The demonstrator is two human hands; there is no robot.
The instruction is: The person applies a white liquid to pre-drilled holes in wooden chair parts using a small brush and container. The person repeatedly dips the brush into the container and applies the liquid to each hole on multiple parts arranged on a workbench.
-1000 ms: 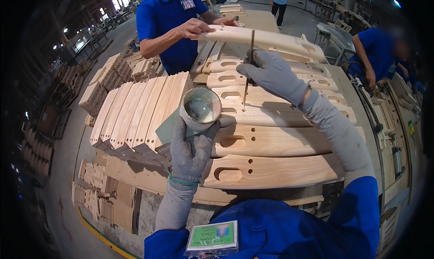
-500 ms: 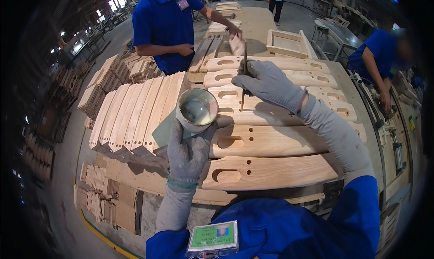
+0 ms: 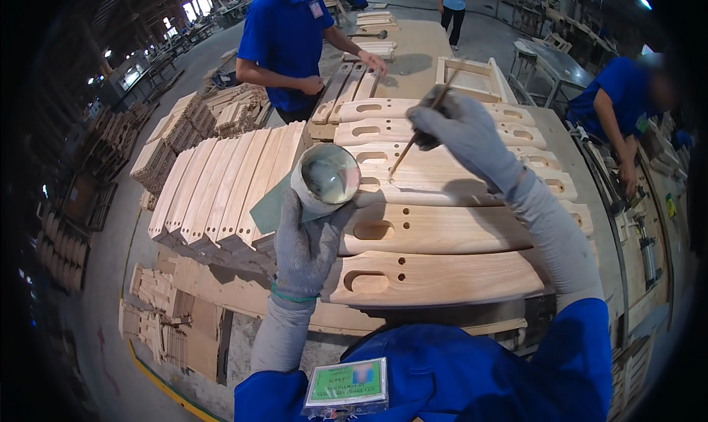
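Observation:
My left hand (image 3: pixel 306 249), in a grey knit glove, is closed around a cup (image 3: pixel 304 193) with whitish liquid inside. A greenish flat sheet (image 3: pixel 270 210) shows beside the cup; whether the hand grips it too, I cannot tell. My right hand (image 3: pixel 468 136), gloved alike, pinches a thin brown stick (image 3: pixel 405 155). Its lower tip meets a pale wooden board at the edge of the row, near a small wet-looking spot. Several such boards lie side by side, and the nearest board (image 3: pixel 457 278) has an oval slot and two dark holes.
A stack of wooden pieces (image 3: pixel 221 179) stands to the left. Beyond the boards, a co-worker in blue (image 3: pixel 284 46) reaches over more pieces. A wooden frame (image 3: pixel 472 79) lies farther back on the table. Another person (image 3: pixel 612 98) bends over a bench at right.
My right hand has lifted slightly and moved right, tilting the stick from upright to slanted. The co-worker's hand no longer holds a wooden piece; it rests by the far boards.

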